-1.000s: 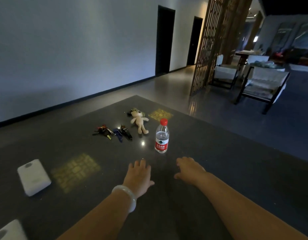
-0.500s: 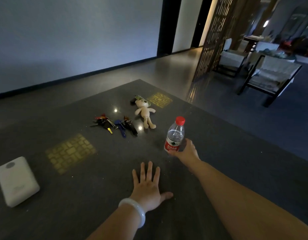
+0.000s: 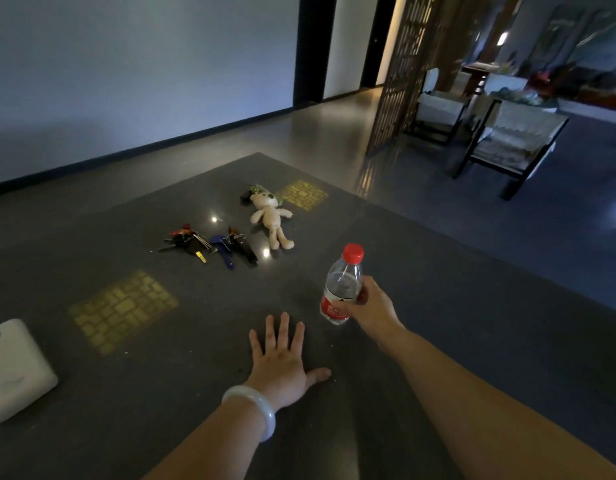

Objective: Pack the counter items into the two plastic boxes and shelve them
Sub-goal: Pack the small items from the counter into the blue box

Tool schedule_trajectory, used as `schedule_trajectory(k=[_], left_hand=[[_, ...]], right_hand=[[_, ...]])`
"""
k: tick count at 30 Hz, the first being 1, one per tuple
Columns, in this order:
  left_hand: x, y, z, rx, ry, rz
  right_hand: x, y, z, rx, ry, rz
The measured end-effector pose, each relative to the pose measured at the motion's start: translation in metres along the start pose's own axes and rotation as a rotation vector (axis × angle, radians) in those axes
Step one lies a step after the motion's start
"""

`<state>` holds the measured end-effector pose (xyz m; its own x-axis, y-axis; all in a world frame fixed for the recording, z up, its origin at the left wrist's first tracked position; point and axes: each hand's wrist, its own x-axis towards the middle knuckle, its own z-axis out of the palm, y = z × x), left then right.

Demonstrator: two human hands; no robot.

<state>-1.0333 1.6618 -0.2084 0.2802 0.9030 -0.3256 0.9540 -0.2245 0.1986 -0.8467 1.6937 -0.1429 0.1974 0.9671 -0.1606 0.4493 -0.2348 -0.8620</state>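
Evidently the water bottle (image 3: 341, 285) was the item in hand: the right hand (image 3: 372, 304) gripped it around the lower body, fingers curled over the red label, thumb side toward the camera. It leaned slightly to the right, red cap up, its base seemingly just clear of the dark counter (image 3: 472, 323), though contact could not be ruled out. Clear and thin-walled, with what looked like water inside, it would likely carry moderate weight and flex under a hard squeeze; a hold across the labelled middle seemed sounder than one at the smooth shoulder or the cap. The right forearm reached in from the near right, nearly straight, wrist a little bent.

To its left, the left hand (image 3: 282, 358) lay flat on the counter, fingers spread and straight, holding nothing, a pale bangle (image 3: 254, 412) at the wrist.

Farther off lay a soft plush bear (image 3: 271, 218), light and squashable, and, to its left, two bunches of keys (image 3: 209, 242), hard and liable to snag. A white box (image 3: 12, 368) sat at the near left edge.
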Motion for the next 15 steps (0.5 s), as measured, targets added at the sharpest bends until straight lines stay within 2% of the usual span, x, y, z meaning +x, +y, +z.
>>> schedule_trajectory(k=[6,10,15], left_hand=[[-0.01,0.002,-0.004,-0.012,0.062,0.011],[-0.028,0.027,-0.018,-0.041,0.061,-0.004],[-0.071,0.094,-0.036,-0.27,0.087,0.174]], right_hand=[[-0.056,0.021,-0.027,0.032,0.016,0.009],[-0.097,0.031,-0.054,0.07,0.053,0.014],[-0.151,0.03,-0.112,0.112,0.133,-0.035]])
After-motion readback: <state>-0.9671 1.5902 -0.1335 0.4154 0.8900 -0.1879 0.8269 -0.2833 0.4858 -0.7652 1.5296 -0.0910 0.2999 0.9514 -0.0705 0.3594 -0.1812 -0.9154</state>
